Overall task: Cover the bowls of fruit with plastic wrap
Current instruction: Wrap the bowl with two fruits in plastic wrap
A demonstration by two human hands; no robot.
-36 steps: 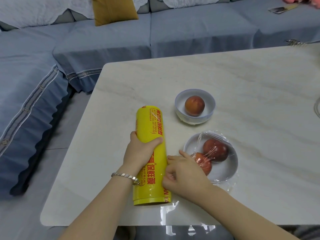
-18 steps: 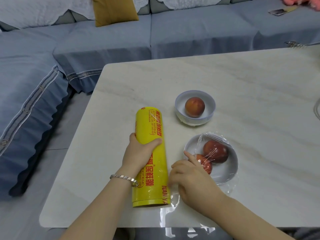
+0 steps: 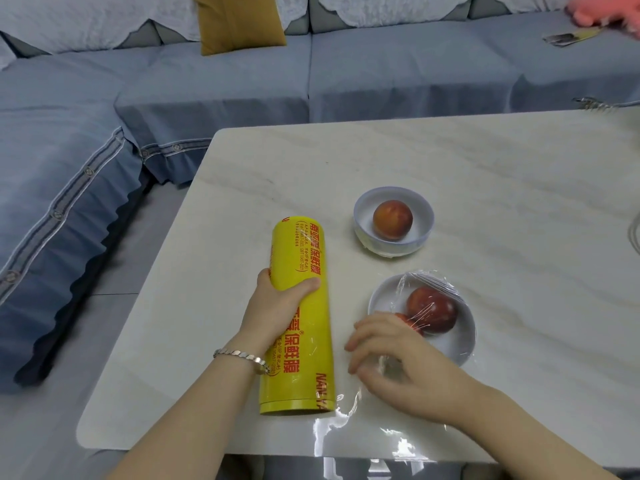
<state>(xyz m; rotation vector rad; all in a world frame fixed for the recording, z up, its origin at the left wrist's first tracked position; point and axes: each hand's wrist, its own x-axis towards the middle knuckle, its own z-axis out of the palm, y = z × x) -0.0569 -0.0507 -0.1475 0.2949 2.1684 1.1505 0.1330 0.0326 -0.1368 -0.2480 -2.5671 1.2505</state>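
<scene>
Roll of wrap lies on the table, long axis pointing away from the person, and is grasped around its middle by the left hand. Film is draped over part of the near bowl and its 2 fruits, and trails across the table toward the near edge. The right hand is held with curved fingers over the film just beside this bowl; whether film is pinched cannot be told. The far bowl, with 1 fruit, is uncovered.
</scene>
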